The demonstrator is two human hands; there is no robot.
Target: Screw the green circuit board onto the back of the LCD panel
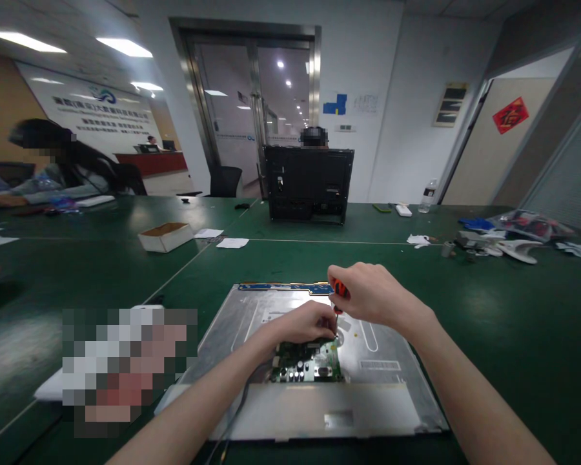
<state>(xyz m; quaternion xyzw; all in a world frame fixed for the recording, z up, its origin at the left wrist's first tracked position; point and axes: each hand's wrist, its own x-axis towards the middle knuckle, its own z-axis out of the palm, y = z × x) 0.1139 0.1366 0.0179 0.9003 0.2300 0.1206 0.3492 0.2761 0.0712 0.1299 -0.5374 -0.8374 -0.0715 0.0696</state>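
Screwdriver with an orange-red and black handle [339, 289] is standing nearly upright in the right hand [365, 292], whose fingers are curling tightly around the handle. Its thin shaft is pointing down toward the upper right corner of a green circuit board crowded with small components [303, 367]. The left hand [312, 321] is bending over that board's upper edge, its fingertips gathering close beside the shaft; whether they are pinching anything, I cannot tell. The board is lying on a broad, flat silver metal panel [392, 355], near the middle of its lower half, and a narrow blue circuit strip [271, 287] is running along the panel's far edge. A thin black cable [239, 408] is trailing past the left forearm toward the near edge. Everything is resting on a dark green counter [494, 342]. Farther off, an open white rectangular box [168, 241] is sitting to the left, and a large black monitor [310, 184] is standing upright, showing its back.
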